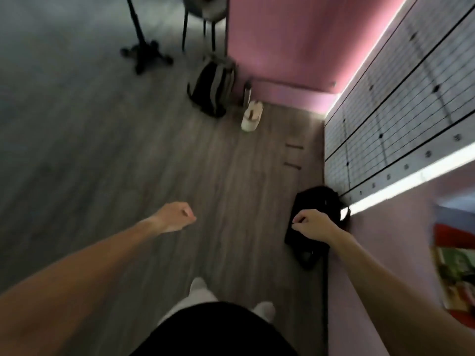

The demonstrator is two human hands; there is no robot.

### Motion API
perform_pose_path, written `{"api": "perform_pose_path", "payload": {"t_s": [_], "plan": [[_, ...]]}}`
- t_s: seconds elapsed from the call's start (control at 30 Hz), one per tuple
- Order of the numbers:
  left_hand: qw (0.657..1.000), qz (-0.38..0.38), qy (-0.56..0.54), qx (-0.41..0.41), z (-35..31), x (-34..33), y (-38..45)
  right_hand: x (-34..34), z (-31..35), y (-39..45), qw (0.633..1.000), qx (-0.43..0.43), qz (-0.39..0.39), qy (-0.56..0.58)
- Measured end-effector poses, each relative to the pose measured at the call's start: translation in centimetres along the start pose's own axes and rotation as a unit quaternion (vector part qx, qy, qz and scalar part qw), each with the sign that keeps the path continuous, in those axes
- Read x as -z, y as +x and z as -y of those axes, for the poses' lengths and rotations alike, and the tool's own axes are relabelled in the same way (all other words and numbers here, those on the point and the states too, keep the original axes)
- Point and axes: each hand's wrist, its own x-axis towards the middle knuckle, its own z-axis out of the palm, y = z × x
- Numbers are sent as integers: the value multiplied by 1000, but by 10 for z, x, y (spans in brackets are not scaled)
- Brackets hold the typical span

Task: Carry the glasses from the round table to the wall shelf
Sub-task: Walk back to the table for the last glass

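Observation:
Both my arms reach forward over a grey wooden floor. My left hand [177, 216] is curled into a loose fist with nothing visible in it. My right hand [309, 223] is also closed, above a black bag, and nothing shows in it either. No glasses and no round table appear in the head view. At the right a lit white ledge [411, 179] runs along a tiled wall, and a pink surface with colourful items lies below it; I cannot tell whether this is the wall shelf. The picture is blurred by motion.
A black bag [313, 201] lies on the floor by the right wall. A grey-black backpack [212, 88], a bottle [247, 92] and a white object [252, 116] sit near the pink wall corner. A wheeled stand [144, 53] and a chair's legs [205, 29] stand at the back.

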Motion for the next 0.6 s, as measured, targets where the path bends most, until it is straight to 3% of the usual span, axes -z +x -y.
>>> {"api": "perform_pose_path", "payload": {"t_s": [0.23, 0.4, 0.6], "plan": [[982, 123, -93, 104, 113, -93, -50, -142, -17, -17, 986, -92, 136, 32], [965, 194, -85, 155, 167, -127, -63, -172, -9, -27, 984, -132, 101, 59], [962, 144, -140, 184, 164, -110, -47, -172, 17, 3, 971, -174, 83, 143]]}}
